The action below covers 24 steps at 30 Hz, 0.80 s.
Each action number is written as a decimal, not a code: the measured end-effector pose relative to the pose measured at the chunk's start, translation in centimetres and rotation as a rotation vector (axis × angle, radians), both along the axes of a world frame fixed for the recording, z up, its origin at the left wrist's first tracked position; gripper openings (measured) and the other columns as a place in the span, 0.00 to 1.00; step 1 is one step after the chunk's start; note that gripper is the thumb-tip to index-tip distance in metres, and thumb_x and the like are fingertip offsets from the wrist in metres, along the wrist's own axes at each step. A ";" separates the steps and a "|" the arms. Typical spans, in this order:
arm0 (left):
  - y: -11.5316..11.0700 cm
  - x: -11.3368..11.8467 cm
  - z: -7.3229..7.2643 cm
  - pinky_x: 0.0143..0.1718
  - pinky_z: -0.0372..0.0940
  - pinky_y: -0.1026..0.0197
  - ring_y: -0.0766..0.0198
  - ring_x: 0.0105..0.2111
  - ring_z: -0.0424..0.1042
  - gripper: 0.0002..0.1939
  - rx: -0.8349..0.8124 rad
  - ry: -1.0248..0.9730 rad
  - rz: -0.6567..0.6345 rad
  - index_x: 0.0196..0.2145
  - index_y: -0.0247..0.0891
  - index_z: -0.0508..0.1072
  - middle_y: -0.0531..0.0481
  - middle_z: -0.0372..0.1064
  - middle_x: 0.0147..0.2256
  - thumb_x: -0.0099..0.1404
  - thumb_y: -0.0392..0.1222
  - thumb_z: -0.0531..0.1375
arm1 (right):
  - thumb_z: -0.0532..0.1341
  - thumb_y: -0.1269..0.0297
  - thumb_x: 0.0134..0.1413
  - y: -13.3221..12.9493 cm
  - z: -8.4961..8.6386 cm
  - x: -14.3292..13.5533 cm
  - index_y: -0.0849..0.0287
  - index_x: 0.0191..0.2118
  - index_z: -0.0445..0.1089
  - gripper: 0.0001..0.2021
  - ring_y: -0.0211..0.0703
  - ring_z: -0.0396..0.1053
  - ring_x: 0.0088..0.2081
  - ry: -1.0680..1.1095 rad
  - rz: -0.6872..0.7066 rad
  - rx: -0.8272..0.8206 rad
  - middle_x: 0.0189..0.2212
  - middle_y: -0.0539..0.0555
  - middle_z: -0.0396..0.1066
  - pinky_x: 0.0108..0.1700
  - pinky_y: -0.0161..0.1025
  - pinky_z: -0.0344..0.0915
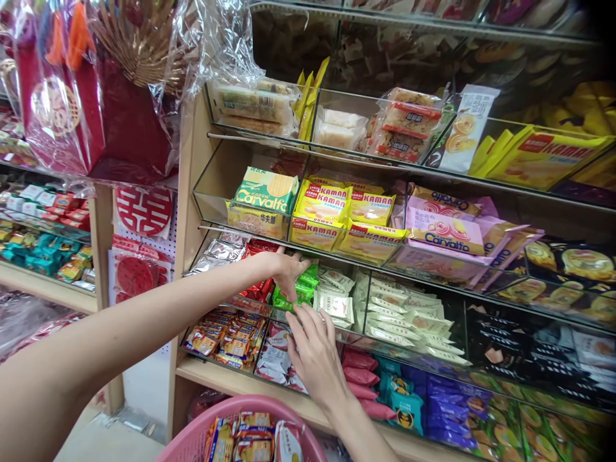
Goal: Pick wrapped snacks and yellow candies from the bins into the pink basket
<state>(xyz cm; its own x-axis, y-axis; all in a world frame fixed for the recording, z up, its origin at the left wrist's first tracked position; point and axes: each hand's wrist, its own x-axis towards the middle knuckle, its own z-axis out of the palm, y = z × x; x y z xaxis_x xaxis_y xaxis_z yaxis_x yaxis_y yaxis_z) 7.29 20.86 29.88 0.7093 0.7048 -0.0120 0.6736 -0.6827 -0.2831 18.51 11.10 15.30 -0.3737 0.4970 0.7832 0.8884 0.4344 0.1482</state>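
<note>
My left hand (287,274) reaches into a clear-walled shelf compartment, over bright green snack packets (301,289). Its fingers are apart and seem to touch the packets; part of them is hard to make out. Lower down, my right hand (314,353) hovers at the front of the same shelf, fingers spread with nothing in them. Its fingertips come close to the green packets and the white packets (335,307) beside them. Red packets (262,282) lie to the left, partly behind my left forearm. Below my hands stands a pink basket (187,443) holding orange and white wrapped snacks (253,433).
Yellow Kaman packs (322,202) and a green Carvalfo pack (266,190) sit one shelf above. Clear dividers and shelf lips border each compartment. Orange packets (231,337) fill the lower shelf at left. A plastic-wrapped red bag (135,128) hangs at upper left.
</note>
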 end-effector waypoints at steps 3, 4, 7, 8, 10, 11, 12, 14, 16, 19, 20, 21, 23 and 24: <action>0.3 -0.1 0.1 0.58 0.38 0.40 0.45 0.62 0.42 0.58 0.017 0.009 0.004 0.62 0.40 0.41 0.34 0.41 0.63 0.38 0.53 0.64 | 0.50 0.71 0.57 0.1 -0.4 0.1 0.59 0.53 0.61 0.18 0.47 0.54 0.57 -0.006 -0.011 0.018 0.53 0.57 0.63 0.59 0.51 0.47; 0.4 -0.1 0.1 0.59 0.38 0.41 0.45 0.61 0.43 0.58 0.018 0.013 0.004 0.62 0.40 0.41 0.34 0.41 0.63 0.38 0.53 0.64 | 0.50 0.71 0.57 0.1 -0.5 0.1 0.59 0.53 0.61 0.18 0.47 0.54 0.57 -0.007 -0.015 0.021 0.53 0.57 0.63 0.59 0.52 0.47; 0.4 -0.2 0.2 0.59 0.38 0.42 0.45 0.60 0.46 0.57 0.013 0.024 -0.002 0.62 0.41 0.41 0.35 0.45 0.62 0.39 0.54 0.63 | 0.51 0.71 0.57 0.1 -0.7 0.1 0.60 0.54 0.61 0.19 0.47 0.52 0.58 -0.017 -0.023 0.017 0.55 0.58 0.61 0.59 0.52 0.46; 0.3 -0.3 0.2 0.58 0.39 0.42 0.45 0.60 0.47 0.56 0.019 0.025 -0.007 0.62 0.41 0.41 0.35 0.46 0.62 0.40 0.54 0.63 | 0.51 0.71 0.57 0.1 -0.8 0.2 0.60 0.54 0.60 0.19 0.48 0.51 0.59 -0.021 -0.024 0.014 0.55 0.58 0.61 0.60 0.52 0.46; 0.1 -0.5 0.2 0.58 0.41 0.42 0.44 0.60 0.48 0.56 0.045 0.021 -0.023 0.62 0.40 0.40 0.34 0.45 0.61 0.40 0.54 0.63 | 0.51 0.71 0.56 0.1 -0.9 0.2 0.60 0.54 0.60 0.19 0.48 0.50 0.59 -0.024 -0.025 0.006 0.55 0.58 0.60 0.60 0.52 0.44; 0.0 -0.6 0.2 0.57 0.42 0.42 0.44 0.60 0.47 0.56 0.059 0.016 -0.034 0.62 0.39 0.39 0.33 0.45 0.61 0.40 0.53 0.63 | 0.51 0.72 0.56 0.1 -1.0 0.2 0.60 0.55 0.60 0.19 0.48 0.50 0.59 -0.023 -0.025 0.003 0.56 0.58 0.60 0.60 0.53 0.44; -0.1 -0.7 0.2 0.57 0.43 0.42 0.43 0.60 0.47 0.57 0.073 0.008 -0.045 0.63 0.39 0.38 0.32 0.45 0.61 0.41 0.53 0.62 | 0.50 0.72 0.56 0.1 -1.0 0.2 0.61 0.55 0.60 0.20 0.48 0.49 0.59 -0.023 -0.025 0.001 0.56 0.58 0.60 0.60 0.53 0.43; -0.3 -0.9 0.3 0.57 0.44 0.43 0.43 0.59 0.48 0.57 0.088 -0.013 -0.064 0.63 0.37 0.37 0.31 0.45 0.61 0.41 0.52 0.62 | 0.50 0.72 0.56 0.1 -1.1 0.2 0.61 0.55 0.59 0.20 0.48 0.49 0.60 -0.029 -0.024 0.000 0.56 0.58 0.59 0.60 0.53 0.43; -0.4 -1.0 0.3 0.56 0.44 0.43 0.42 0.59 0.49 0.57 0.091 -0.026 -0.070 0.63 0.36 0.36 0.30 0.46 0.60 0.41 0.53 0.62 | 0.50 0.72 0.56 0.1 -1.1 0.2 0.61 0.55 0.59 0.20 0.48 0.49 0.60 -0.033 -0.023 0.002 0.56 0.58 0.59 0.60 0.53 0.43; -0.3 -0.9 0.3 0.56 0.45 0.42 0.42 0.59 0.48 0.58 0.079 -0.016 -0.057 0.63 0.38 0.35 0.30 0.46 0.61 0.41 0.55 0.62 | 0.51 0.72 0.56 0.1 -1.1 0.2 0.61 0.55 0.59 0.20 0.48 0.50 0.60 -0.028 -0.027 0.002 0.56 0.59 0.59 0.60 0.53 0.44; -0.2 -0.8 0.2 0.56 0.45 0.42 0.42 0.60 0.47 0.59 0.074 -0.009 -0.049 0.63 0.38 0.35 0.30 0.45 0.61 0.41 0.55 0.62 | 0.51 0.72 0.56 0.1 -1.0 0.2 0.60 0.55 0.59 0.20 0.48 0.50 0.59 -0.027 -0.030 0.000 0.56 0.58 0.60 0.60 0.53 0.44; -0.1 -0.7 0.1 0.56 0.44 0.42 0.43 0.60 0.45 0.59 0.068 -0.003 -0.041 0.63 0.38 0.34 0.30 0.44 0.61 0.41 0.56 0.62 | 0.51 0.72 0.56 0.1 -1.0 0.2 0.60 0.55 0.59 0.20 0.48 0.50 0.59 -0.026 -0.032 -0.001 0.55 0.58 0.60 0.60 0.53 0.44; 0.2 -0.6 -0.1 0.56 0.43 0.43 0.43 0.61 0.44 0.60 0.057 -0.006 -0.036 0.63 0.39 0.35 0.32 0.44 0.62 0.40 0.55 0.63 | 0.51 0.71 0.56 0.1 -1.0 0.2 0.60 0.55 0.60 0.20 0.48 0.50 0.59 -0.021 -0.036 0.002 0.55 0.58 0.61 0.60 0.53 0.45; 0.3 -0.5 -0.1 0.57 0.42 0.43 0.43 0.61 0.44 0.60 0.054 -0.015 -0.041 0.63 0.40 0.35 0.34 0.45 0.62 0.39 0.55 0.63 | 0.51 0.71 0.56 0.1 -1.0 0.1 0.60 0.55 0.60 0.20 0.48 0.51 0.59 -0.020 -0.036 0.004 0.55 0.58 0.61 0.60 0.53 0.45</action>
